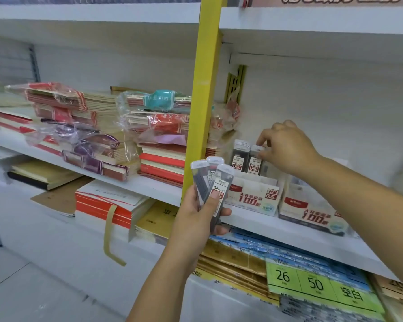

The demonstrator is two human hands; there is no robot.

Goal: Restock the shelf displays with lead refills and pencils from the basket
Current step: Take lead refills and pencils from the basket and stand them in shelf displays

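Observation:
My left hand [199,211] grips a fan of three lead refill packs [215,182], dark tubes with white caps and red labels, in front of the yellow shelf post. My right hand [285,148] reaches over the white display box [254,197] on the middle shelf and pinches the cap of a lead refill pack [255,160] standing upright in it. Another refill pack [240,156] stands just left of that one. A second display box [312,214] sits to the right, partly behind my right forearm. The basket is out of view.
A yellow upright post [204,89] splits the shelving. Left of it lie stacks of notebooks in plastic wrap [79,126]. The shelf below holds more notebooks [107,203] and blue-and-gold packs [247,254]. Green price tags [316,284] hang at the lower right.

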